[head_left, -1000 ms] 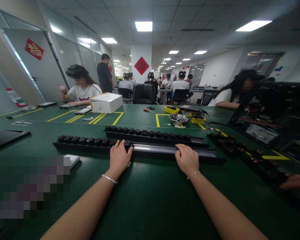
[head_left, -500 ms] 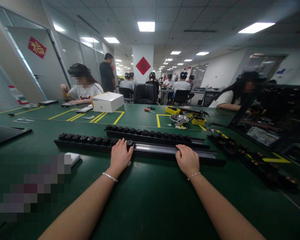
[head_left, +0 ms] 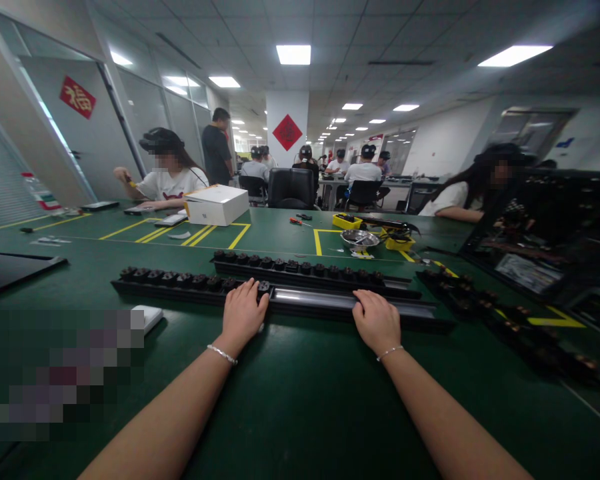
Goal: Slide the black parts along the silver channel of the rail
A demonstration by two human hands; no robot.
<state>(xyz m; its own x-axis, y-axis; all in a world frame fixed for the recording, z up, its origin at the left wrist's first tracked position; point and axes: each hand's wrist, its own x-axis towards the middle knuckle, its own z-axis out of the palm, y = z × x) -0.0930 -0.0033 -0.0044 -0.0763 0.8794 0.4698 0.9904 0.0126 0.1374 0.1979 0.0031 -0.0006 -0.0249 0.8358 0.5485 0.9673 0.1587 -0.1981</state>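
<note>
A long black rail [head_left: 330,314] lies crosswise before me, with a bright strip along its channel. Black socket-like modules [head_left: 170,277] fill its left half in a row. My left hand [head_left: 244,310] rests over the rail at the right end of that row, fingers bent across it and held close together. Just beside its fingertips is the last module [head_left: 264,287]. Farther right, my right hand [head_left: 377,320] has its fingers curled over the rail's near edge. Behind lies a second black rail [head_left: 280,273], also carrying modules.
More dark modules [head_left: 505,313] lie in rows at the right, near a large black frame [head_left: 530,233]. A metal bowl [head_left: 359,240], yellow bins [head_left: 347,221], a screwdriver [head_left: 300,222] and a white box [head_left: 217,205] stand farther back. Co-workers sit across the table.
The whole view has shifted slightly to the right. Both my hands keep their places on the rail. A co-worker's raised hand at the far left has moved a little.
</note>
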